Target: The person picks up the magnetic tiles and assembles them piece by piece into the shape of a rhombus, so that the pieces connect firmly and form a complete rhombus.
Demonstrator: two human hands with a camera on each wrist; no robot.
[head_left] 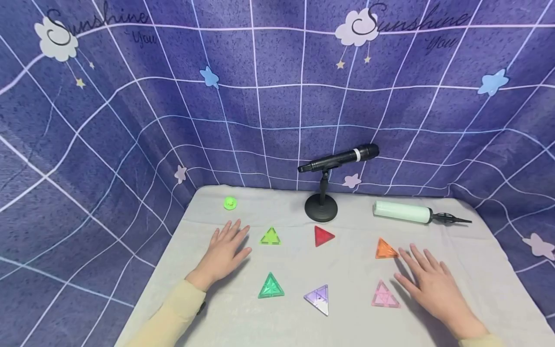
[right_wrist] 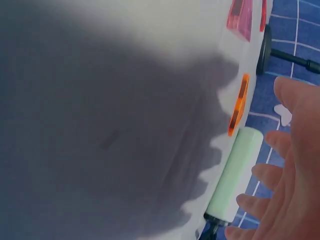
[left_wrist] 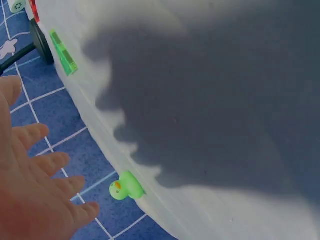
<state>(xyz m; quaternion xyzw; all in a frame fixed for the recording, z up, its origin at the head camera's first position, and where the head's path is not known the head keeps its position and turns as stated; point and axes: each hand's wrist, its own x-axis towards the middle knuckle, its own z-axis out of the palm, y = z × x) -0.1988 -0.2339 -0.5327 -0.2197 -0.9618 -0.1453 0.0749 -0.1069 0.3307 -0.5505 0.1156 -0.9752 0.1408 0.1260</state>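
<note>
My left hand [head_left: 223, 253] hovers over the left side of the table with its fingers spread, holding nothing. Nearest to it are a lime green triangular tile [head_left: 270, 236] and a small green rubber duck [left_wrist: 126, 186]. On the right, my right hand [head_left: 435, 286] is spread above the cloth, also holding nothing. Its fingertips come close to an orange triangular tile [head_left: 385, 249], and a pink triangular tile [head_left: 385, 295] lies to its left. Between the hands lie a red tile [head_left: 323, 236], a darker green tile [head_left: 270, 286] and a purple tile [head_left: 318, 299], all triangular.
A black microphone [head_left: 342, 158] rests on a round-based stand [head_left: 321, 208] at the table's back. Right of it lies a pale green hand pump [head_left: 402, 212] with a black nozzle. White cloth [head_left: 243, 323] covers the table, and a blue gridded curtain [head_left: 277, 106] hangs behind and beside it.
</note>
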